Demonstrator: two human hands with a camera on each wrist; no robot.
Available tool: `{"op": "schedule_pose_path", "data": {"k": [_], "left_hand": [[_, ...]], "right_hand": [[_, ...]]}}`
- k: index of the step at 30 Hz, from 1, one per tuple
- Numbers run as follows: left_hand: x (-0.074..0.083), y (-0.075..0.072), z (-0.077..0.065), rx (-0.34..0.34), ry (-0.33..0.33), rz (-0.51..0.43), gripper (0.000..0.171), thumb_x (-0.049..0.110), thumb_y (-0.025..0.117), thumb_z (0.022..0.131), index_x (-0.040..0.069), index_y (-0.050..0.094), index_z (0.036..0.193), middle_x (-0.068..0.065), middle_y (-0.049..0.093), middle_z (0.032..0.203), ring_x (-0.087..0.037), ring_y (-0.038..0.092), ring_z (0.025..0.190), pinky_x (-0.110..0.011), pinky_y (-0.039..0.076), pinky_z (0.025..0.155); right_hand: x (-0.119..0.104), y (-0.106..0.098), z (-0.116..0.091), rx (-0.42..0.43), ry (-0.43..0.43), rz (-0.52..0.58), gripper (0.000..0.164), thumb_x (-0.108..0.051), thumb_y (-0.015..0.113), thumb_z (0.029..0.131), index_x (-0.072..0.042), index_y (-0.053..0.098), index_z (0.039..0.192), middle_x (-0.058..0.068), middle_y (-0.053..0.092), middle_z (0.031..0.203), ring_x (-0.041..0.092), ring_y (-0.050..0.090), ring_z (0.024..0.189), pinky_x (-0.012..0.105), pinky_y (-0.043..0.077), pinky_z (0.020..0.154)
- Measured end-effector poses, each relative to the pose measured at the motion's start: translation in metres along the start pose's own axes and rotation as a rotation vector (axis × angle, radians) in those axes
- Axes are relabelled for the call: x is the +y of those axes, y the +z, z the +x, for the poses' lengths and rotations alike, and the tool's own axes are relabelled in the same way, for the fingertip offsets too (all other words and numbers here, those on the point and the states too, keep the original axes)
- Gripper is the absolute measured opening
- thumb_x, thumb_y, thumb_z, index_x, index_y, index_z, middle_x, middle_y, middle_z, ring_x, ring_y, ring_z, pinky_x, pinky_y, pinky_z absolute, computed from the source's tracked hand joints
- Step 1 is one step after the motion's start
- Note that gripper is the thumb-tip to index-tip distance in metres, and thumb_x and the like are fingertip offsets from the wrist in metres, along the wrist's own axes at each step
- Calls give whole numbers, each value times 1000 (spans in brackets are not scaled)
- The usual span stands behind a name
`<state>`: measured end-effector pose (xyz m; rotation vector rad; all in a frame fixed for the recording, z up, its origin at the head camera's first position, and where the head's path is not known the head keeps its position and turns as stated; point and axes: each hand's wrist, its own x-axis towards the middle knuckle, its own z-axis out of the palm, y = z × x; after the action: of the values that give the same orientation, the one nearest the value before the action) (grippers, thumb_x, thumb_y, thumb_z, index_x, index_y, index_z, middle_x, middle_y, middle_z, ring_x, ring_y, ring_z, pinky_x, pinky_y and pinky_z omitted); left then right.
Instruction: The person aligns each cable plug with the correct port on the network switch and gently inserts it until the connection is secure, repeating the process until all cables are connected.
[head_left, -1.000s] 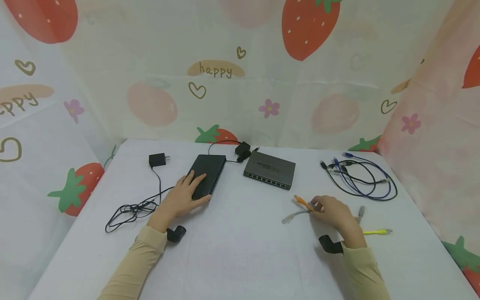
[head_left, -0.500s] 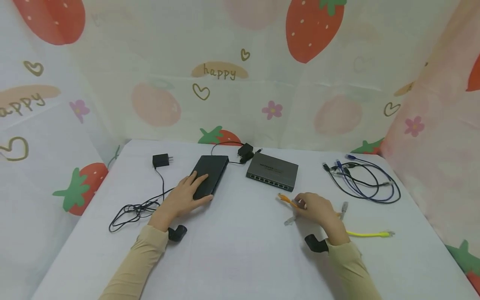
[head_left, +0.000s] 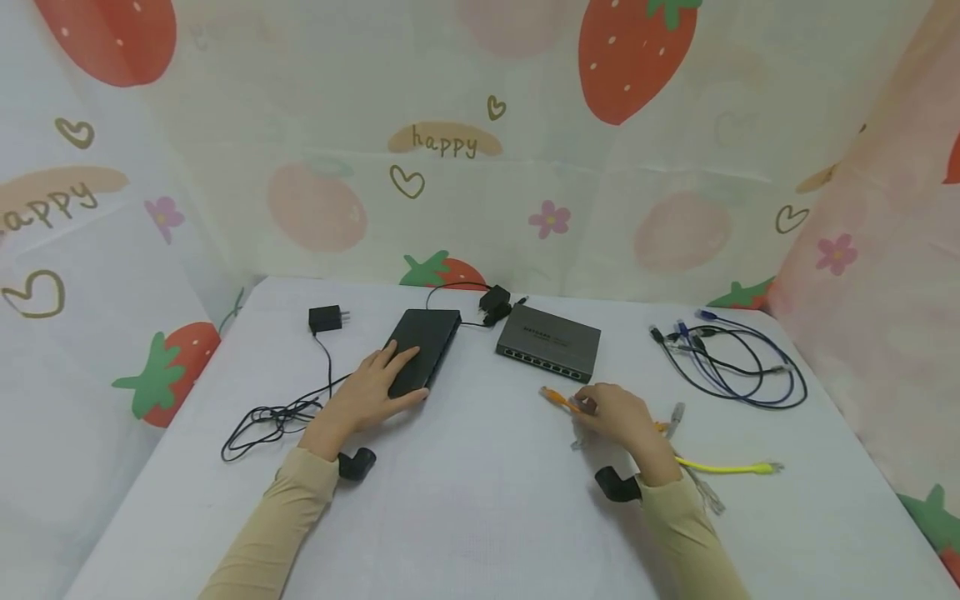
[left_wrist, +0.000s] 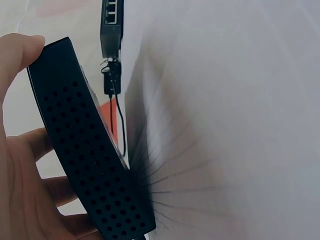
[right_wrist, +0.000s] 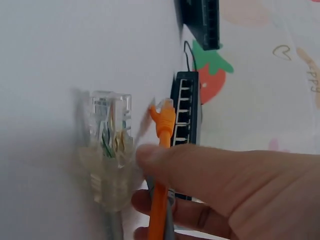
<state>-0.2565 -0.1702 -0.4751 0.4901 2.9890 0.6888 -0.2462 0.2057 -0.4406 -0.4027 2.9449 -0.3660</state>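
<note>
My left hand (head_left: 367, 392) rests on a flat black box (head_left: 431, 333), its fingers spread over the top and the thumb along the edge. The left wrist view shows the box's side (left_wrist: 80, 125) dotted with vent holes. My right hand (head_left: 618, 417) pinches an orange network cable (head_left: 557, 398) between thumb and fingers, its plug (right_wrist: 164, 117) sticking out forward. A grey cable runs beside the orange one in the grip, and a clear plug (right_wrist: 110, 145) shows close to the thumb. Just behind the right hand stands a dark grey NETGEAR switch (head_left: 547, 342), its row of ports facing forward.
Black and blue cables (head_left: 727, 367) lie coiled at the right. A yellow cable (head_left: 738, 469) and grey plugs lie by the right wrist. A black power adapter (head_left: 325, 317) with a bundled cord (head_left: 262, 421) is at the left; another adapter (head_left: 495, 300) stands between the devices.
My right hand has moved left with the orange cable, closer to the front of the switch. The left hand stays on the black box. The view has shifted slightly.
</note>
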Motion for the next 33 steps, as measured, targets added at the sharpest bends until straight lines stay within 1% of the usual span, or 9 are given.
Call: {"op": "schedule_pose_path", "data": {"k": [3, 7, 10, 15, 18, 23, 25, 30, 33], "left_hand": [[0, 0, 0, -4, 0, 4, 81, 71, 44, 82, 27, 24, 147, -18, 16, 153, -45, 20, 136, -63, 25, 102], [-1, -1, 0, -7, -5, 11, 82, 72, 42, 82, 27, 23, 147, -18, 14, 153, -45, 20, 136, -63, 25, 103], [-1, -2, 0, -5, -4, 8, 82, 72, 43, 82, 27, 23, 147, -18, 14, 153, -45, 20, 136, -63, 25, 102], [-1, -3, -1, -4, -1, 6, 81, 71, 43, 82, 26, 23, 147, -18, 14, 153, -44, 19, 136, -64, 25, 102], [-1, -4, -1, -6, 0, 6, 81, 71, 43, 82, 26, 23, 147, -18, 14, 153, -44, 19, 136, -63, 25, 103], [-1, -5, -2, -8, 4, 0, 81, 69, 45, 83, 25, 24, 147, -19, 14, 153, -44, 19, 136, -63, 24, 103], [-1, -5, -2, -8, 6, -6, 80, 68, 45, 83, 25, 24, 147, -19, 15, 153, -44, 19, 136, -63, 25, 103], [0, -5, -2, -15, 3, -19, 81, 69, 45, 83, 26, 24, 147, -18, 15, 153, -43, 19, 136, -64, 25, 102], [1, -4, -1, -21, 3, -21, 81, 70, 45, 82, 27, 24, 147, -18, 15, 153, -42, 19, 137, -63, 25, 103]], "right_hand": [[4, 0, 0, -17, -14, 78, 27, -23, 63, 88, -6, 67, 108, 6, 67, 92, 16, 58, 76, 32, 48, 63], [13, -5, 1, -25, -97, 186, 27, -18, 57, 91, 1, 65, 109, 11, 67, 92, 17, 58, 75, 31, 48, 62], [18, -11, -1, -10, -116, 224, 28, -17, 56, 92, 3, 64, 110, 12, 67, 94, 17, 58, 75, 29, 48, 63], [24, -26, -7, 28, -45, 328, 32, -22, 51, 96, 1, 58, 117, 16, 65, 97, 20, 61, 75, 28, 50, 61], [30, -36, -11, 74, -36, 414, 34, -23, 47, 98, 2, 53, 121, 20, 63, 94, 21, 62, 68, 29, 52, 59], [36, -43, -14, 148, 3, 535, 39, -30, 44, 99, -1, 47, 126, 24, 57, 91, 18, 58, 56, 37, 53, 56], [37, -43, -13, 172, 36, 550, 42, -35, 42, 99, -4, 47, 126, 23, 57, 90, 16, 55, 54, 37, 52, 55], [33, -43, -14, 232, 75, 600, 44, -42, 43, 97, -5, 53, 118, 13, 55, 82, 10, 45, 51, 25, 42, 46], [31, -44, -16, 241, 79, 712, 45, -44, 43, 96, -4, 55, 113, 6, 51, 78, 7, 39, 50, 22, 35, 43]]}}
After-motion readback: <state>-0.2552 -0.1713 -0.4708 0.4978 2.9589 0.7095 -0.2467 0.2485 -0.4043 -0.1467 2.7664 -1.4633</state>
